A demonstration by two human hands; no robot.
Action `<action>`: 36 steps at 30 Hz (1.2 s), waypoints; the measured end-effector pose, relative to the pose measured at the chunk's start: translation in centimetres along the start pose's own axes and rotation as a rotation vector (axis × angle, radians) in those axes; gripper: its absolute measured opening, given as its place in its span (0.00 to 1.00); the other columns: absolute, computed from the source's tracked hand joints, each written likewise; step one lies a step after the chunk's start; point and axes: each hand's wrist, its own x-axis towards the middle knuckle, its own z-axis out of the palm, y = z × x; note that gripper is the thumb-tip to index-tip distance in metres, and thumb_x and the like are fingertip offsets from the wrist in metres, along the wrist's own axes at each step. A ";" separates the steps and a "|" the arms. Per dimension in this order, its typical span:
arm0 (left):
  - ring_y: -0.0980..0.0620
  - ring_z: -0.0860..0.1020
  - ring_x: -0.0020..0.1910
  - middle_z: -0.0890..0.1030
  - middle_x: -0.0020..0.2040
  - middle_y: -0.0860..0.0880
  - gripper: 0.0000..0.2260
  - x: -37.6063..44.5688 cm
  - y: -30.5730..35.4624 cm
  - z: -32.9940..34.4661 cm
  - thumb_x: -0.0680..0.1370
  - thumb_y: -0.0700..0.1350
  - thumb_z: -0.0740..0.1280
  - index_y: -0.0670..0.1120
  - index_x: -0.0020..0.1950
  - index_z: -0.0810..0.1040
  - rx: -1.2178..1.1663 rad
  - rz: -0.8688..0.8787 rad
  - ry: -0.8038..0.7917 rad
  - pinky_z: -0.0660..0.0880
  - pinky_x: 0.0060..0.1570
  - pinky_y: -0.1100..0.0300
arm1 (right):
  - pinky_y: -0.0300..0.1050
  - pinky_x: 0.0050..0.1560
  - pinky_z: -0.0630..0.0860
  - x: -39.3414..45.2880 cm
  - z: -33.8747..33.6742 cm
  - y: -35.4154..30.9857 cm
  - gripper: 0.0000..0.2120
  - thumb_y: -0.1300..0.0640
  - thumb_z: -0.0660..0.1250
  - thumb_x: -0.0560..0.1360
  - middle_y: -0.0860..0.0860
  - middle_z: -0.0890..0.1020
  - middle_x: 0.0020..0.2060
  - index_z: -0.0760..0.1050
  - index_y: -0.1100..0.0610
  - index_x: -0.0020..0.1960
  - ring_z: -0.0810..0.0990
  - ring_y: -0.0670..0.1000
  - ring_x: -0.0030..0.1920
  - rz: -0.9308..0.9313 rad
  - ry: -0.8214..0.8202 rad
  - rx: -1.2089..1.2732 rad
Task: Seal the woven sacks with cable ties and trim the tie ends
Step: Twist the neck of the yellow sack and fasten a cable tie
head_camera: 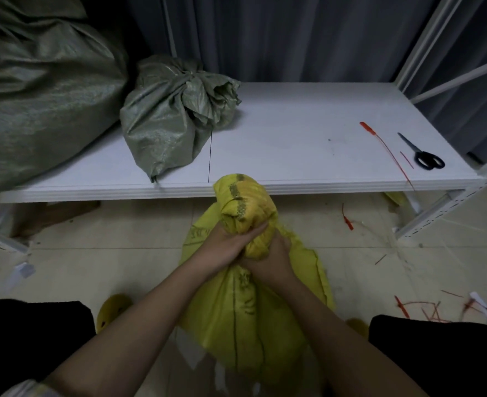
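Observation:
A yellow woven sack [248, 316] stands on the floor between my knees, its top bunched into a neck [243, 202]. My left hand [226, 245] grips the neck from the left. My right hand [271, 260] grips it just below, from the right. A red cable tie [385, 147] lies on the white shelf [294, 138] at the right, its tail over the front edge. Black-handled scissors [424, 156] lie beside it. A small green woven sack [170, 116] with a gathered neck sits on the shelf's left part.
A large green sack [36, 90] fills the far left. Cut red tie ends [425, 308] and a red tie [347, 219] litter the tiled floor at the right. A white rack upright [443, 213] stands at the right. Dark curtains hang behind.

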 end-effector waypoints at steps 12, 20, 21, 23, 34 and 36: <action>0.53 0.75 0.60 0.77 0.60 0.50 0.41 1.1 -2.6 3.9 0.57 0.59 0.79 0.44 0.65 0.71 0.369 0.091 0.075 0.72 0.59 0.63 | 0.47 0.56 0.69 -1.8 -1.1 1.6 0.18 0.47 0.63 0.72 0.56 0.80 0.53 0.77 0.56 0.56 0.77 0.57 0.55 0.215 0.082 -0.058; 0.54 0.77 0.51 0.80 0.53 0.48 0.19 4.1 -3.0 6.3 0.69 0.44 0.76 0.43 0.57 0.78 0.288 0.061 0.186 0.71 0.46 0.66 | 0.47 0.54 0.66 -0.5 -4.9 3.3 0.36 0.30 0.63 0.56 0.47 0.76 0.48 0.75 0.52 0.56 0.72 0.47 0.53 0.023 -0.053 -0.176; 0.53 0.77 0.52 0.80 0.53 0.47 0.20 4.4 -3.0 6.3 0.69 0.46 0.76 0.43 0.58 0.78 0.286 0.063 0.197 0.71 0.49 0.64 | 0.48 0.55 0.69 -0.2 -5.3 3.3 0.36 0.31 0.65 0.57 0.48 0.77 0.50 0.75 0.52 0.57 0.73 0.49 0.54 0.014 -0.084 -0.171; 0.53 0.76 0.52 0.79 0.53 0.48 0.20 4.9 -3.0 7.0 0.70 0.47 0.75 0.43 0.59 0.78 0.258 0.054 0.225 0.70 0.51 0.63 | 0.49 0.56 0.71 0.6 -6.7 3.9 0.36 0.32 0.68 0.59 0.49 0.78 0.53 0.75 0.52 0.60 0.74 0.48 0.55 -0.006 -0.169 -0.178; 0.52 0.74 0.55 0.76 0.57 0.47 0.23 5.0 -0.1 9.2 0.72 0.45 0.72 0.42 0.64 0.72 0.249 0.089 0.309 0.66 0.51 0.64 | 0.49 0.63 0.71 2.2 -15.6 4.5 0.21 0.43 0.60 0.78 0.53 0.78 0.59 0.76 0.55 0.63 0.74 0.50 0.60 -0.038 -0.105 -0.174; 0.47 0.75 0.57 0.78 0.58 0.44 0.23 5.2 0.3 10.0 0.70 0.47 0.72 0.42 0.63 0.73 0.275 0.082 0.331 0.66 0.50 0.63 | 0.44 0.57 0.73 3.6 -16.5 5.2 0.15 0.52 0.63 0.78 0.54 0.79 0.56 0.77 0.58 0.60 0.77 0.51 0.56 -0.025 0.014 -0.177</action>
